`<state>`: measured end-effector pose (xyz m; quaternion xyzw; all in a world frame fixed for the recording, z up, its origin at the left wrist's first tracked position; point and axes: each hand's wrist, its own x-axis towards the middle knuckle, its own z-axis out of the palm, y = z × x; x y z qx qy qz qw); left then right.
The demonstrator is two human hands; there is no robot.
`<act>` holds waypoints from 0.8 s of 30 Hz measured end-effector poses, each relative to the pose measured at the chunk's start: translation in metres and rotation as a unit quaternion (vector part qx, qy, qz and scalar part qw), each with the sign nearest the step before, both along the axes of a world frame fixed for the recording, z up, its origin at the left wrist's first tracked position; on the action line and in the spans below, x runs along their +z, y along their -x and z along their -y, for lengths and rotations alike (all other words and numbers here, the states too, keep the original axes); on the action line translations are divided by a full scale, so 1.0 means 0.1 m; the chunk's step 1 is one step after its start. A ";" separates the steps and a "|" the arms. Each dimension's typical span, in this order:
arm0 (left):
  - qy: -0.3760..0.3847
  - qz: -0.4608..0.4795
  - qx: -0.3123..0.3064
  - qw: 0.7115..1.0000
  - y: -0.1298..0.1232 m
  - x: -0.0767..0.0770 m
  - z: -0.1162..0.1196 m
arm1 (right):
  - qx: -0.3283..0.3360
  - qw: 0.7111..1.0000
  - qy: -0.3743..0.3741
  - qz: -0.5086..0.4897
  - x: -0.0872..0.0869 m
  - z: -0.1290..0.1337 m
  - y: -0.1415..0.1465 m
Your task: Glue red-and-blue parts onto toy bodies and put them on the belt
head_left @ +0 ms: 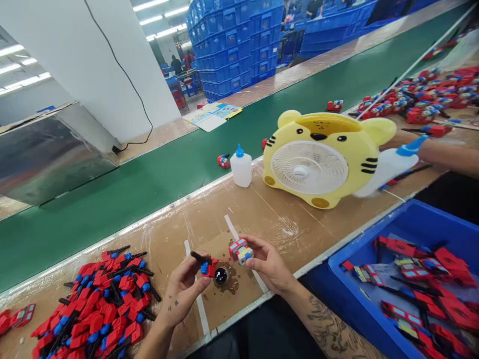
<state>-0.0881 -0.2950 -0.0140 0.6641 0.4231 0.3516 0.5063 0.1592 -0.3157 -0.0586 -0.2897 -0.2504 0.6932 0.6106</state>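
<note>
My left hand [184, 286] pinches a toy arm [208, 268], a small red and blue plastic piece with a black stick on it. A toy robot torso [240, 251], red with pale blue, white and yellow parts, is held between the thumb and fingers of my right hand [270, 265]. The two pieces are close together but apart. Just below and between them stands a small round cup [221, 275] of dark liquid, with wet stains on the board [234, 289] around it. To my left lies a heap of red toy arms [95, 304] with blue joints and black sticks.
A yellow animal-faced fan [322, 192] stands right of a white bottle [241, 170] with a blue cap. Behind runs a green conveyor belt [149, 184]. A blue bin [337, 279] of toy parts is at lower right. Another person's arm [426, 151] shows behind the fan.
</note>
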 end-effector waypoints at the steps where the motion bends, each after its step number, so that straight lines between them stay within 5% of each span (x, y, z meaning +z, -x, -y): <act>1: 0.038 0.050 0.040 0.997 -0.02 -0.05 0.02 | 0.004 1.000 -0.011 0.000 0.02 -0.02 0.03; 5: 0.100 0.147 0.092 0.980 -0.11 -0.09 0.06 | 0.023 0.998 -0.055 0.017 0.08 -0.05 0.15; 11: 0.137 0.149 0.127 0.971 -0.23 0.09 0.06 | 0.013 0.980 -0.102 0.170 0.03 -0.03 0.26; 13: 0.138 0.150 0.161 0.966 -0.29 0.10 0.08 | -0.024 0.949 -0.127 0.287 0.05 -0.02 0.30; 16: 0.112 0.187 0.183 0.959 -0.43 0.08 0.08 | -0.108 0.863 -0.211 0.445 0.19 -0.04 0.46; 20: -0.001 0.191 0.246 0.950 -0.58 0.10 -0.17 | -0.231 0.743 -0.364 0.512 0.48 -0.27 0.78; 24: -0.100 0.046 0.280 0.954 -0.47 0.18 -0.82 | -0.202 0.724 -0.395 0.529 0.54 -0.77 0.82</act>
